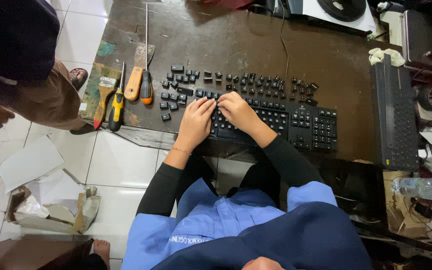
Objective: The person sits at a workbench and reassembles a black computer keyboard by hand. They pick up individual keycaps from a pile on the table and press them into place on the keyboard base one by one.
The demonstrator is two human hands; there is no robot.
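Head view: keyboard [296, 120] under both hands [216, 112].

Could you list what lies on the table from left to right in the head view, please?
Paintbrush → yellow-handled screwdriver → orange-handled screwdriver → loose black keycaps → left hand → right hand → keyboard's number pad → second dark keyboard.
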